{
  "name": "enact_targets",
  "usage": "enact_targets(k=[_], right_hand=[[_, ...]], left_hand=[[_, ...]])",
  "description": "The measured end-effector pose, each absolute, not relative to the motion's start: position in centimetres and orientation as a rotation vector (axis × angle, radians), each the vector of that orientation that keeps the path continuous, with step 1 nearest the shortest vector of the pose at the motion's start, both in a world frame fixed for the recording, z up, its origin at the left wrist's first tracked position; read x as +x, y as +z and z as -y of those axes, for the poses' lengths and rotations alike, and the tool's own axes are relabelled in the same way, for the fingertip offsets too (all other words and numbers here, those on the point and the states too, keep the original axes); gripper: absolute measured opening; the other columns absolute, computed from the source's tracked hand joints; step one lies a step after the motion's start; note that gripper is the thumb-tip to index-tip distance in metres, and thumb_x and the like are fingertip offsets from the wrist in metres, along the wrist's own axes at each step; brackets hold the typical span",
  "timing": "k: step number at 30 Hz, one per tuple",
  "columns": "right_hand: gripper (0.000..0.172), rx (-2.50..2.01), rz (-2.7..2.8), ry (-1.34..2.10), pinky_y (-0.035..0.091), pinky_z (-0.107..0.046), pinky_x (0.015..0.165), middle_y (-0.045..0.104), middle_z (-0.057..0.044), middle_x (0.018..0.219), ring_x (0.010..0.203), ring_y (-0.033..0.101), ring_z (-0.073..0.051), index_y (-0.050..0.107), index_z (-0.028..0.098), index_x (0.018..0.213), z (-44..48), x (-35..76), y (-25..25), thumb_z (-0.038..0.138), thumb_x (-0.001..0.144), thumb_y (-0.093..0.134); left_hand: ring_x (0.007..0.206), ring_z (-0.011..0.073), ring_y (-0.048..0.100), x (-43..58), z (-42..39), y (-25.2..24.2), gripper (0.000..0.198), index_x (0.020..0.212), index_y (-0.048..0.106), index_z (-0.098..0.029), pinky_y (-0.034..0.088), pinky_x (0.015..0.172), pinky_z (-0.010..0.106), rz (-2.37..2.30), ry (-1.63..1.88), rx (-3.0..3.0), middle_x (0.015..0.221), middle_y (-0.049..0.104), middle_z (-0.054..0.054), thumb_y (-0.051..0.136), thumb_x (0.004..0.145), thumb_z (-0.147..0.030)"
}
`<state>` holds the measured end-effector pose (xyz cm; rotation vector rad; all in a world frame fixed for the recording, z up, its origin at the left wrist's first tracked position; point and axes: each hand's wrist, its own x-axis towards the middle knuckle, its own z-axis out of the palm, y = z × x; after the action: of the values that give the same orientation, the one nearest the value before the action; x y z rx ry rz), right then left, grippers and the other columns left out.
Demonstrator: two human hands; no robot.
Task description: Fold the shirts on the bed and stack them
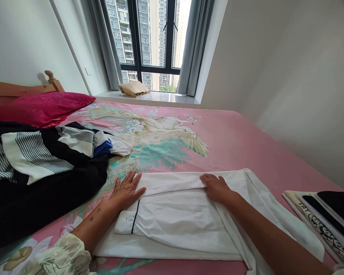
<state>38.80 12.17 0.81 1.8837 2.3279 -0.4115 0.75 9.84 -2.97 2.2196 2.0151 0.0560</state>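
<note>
A white long-sleeved shirt (177, 217) lies partly folded on the bed in front of me, one sleeve laid across its body. Near the sleeve's end runs a thin black stripe by the cuff (124, 222). My left hand (128, 190) rests flat with fingers spread on the shirt's far left corner. On the far folded edge, more to the right, lies my right hand (216, 187), palm down, its fingers stretched over the cloth and partly bent. The shirt's right part spreads loosely under and beyond my right forearm.
Black, white and striped clothes (46, 164) lie heaped at the left, before a red pillow (43, 109). A stack of folded garments (323, 221) is at the right edge. The pink patterned bedsheet (223, 133) stretches toward a windowsill holding a beige folded bundle (134, 88).
</note>
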Motion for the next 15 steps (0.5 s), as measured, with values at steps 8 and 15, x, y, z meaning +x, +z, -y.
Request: enact_targets(k=[8,15], right_hand=[[0.057,1.849,-2.422,-0.693,0.015,-0.038,0.112,0.027,-0.01,0.148,0.137,0.022,-0.021,0.03,0.009,0.141,-13.0,34.5,1.1,0.037,0.092,0.021],[0.072,1.99,-2.22,-0.819,-0.009,-0.05,0.11,-0.005,-0.008,0.153,0.14,-0.008,-0.022,0.006,0.011,0.146,-12.4,32.6,-1.4,0.044,0.088,0.033]], left_hand=[[0.138,0.0166,0.023,6.6,-10.0,-0.4,0.049,0.136,0.04,-0.02,0.016,0.112,0.041,-1.689,0.273,2.437,0.147,0.034,0.004,0.025,0.09,-0.028],[0.141,0.0263,0.008,0.8,-10.0,-2.1,0.073,0.144,0.019,-0.017,-0.007,0.108,0.058,-2.049,-0.096,2.121,0.153,0.01,0.007,0.03,0.084,-0.056]])
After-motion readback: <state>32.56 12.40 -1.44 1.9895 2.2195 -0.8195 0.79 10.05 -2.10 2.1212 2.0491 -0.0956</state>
